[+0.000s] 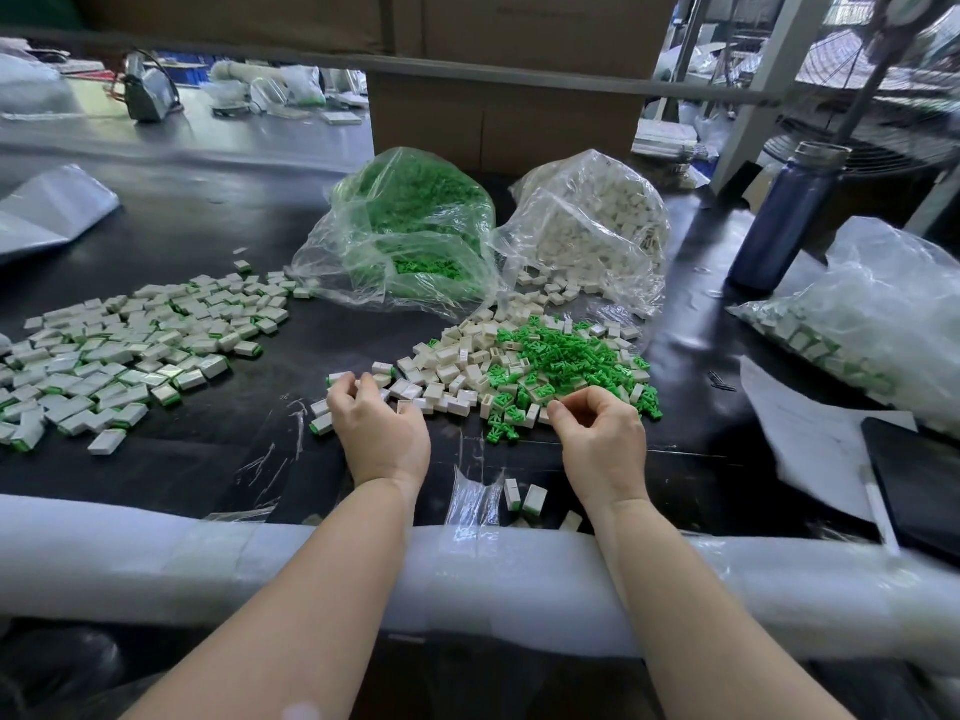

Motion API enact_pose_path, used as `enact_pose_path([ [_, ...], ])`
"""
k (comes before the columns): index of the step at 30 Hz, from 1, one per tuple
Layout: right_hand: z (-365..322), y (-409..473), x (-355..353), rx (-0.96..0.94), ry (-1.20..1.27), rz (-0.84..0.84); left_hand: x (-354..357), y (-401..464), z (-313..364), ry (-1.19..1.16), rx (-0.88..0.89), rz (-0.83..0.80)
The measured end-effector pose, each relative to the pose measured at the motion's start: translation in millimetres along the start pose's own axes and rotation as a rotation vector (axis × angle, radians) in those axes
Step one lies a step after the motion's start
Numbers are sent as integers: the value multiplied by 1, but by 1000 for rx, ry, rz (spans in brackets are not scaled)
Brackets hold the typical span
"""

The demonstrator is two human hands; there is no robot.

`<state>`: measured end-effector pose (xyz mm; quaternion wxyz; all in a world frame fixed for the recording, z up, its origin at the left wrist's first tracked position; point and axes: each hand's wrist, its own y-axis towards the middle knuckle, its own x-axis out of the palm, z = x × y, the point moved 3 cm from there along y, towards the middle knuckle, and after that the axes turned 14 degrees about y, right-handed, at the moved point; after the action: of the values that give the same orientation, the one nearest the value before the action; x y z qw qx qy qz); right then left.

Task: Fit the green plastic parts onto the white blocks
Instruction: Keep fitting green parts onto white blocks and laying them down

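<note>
A loose heap of green plastic parts [563, 356] lies mid-table, mixed on its left with a heap of white blocks [452, 368]. My left hand [382, 426] rests on the near left edge of the white heap, fingers curled around a white block [340, 379]. My right hand [600, 431] sits at the near edge of the green heap, thumb and forefinger pinched together on a small green part that the fingertips mostly hide. Fitted white-and-green blocks [130, 345] spread over the left of the table. Two more fitted blocks [524, 496] lie between my wrists.
An open bag of green parts [415, 220] and an open bag of white blocks [597, 220] stand behind the heaps. A blue bottle [789, 215], a bag of fitted blocks [857, 314], paper [810, 433] and a dark tablet [919, 475] occupy the right. Foam padding [467, 569] lines the near edge.
</note>
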<state>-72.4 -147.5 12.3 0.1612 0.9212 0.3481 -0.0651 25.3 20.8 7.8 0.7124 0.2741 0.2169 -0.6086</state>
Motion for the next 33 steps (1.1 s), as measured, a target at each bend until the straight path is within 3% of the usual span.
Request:
enact_pose_path([
  [4, -1, -1, 1, -30, -111, -41, 2, -3, 4, 101, 81, -13],
  [8, -5, -4, 9, -106, -193, -167, 4, -9, 10, 191, 269, 34],
  [13, -8, -8, 17, -204, -306, -286, 13, -14, 13, 399, 411, -84],
  [18, -8, -10, 21, -225, -434, -342, 14, -15, 13, 400, 428, -85],
  [33, -9, -12, 22, -195, -376, -340, 15, -18, 16, 313, 449, -145],
])
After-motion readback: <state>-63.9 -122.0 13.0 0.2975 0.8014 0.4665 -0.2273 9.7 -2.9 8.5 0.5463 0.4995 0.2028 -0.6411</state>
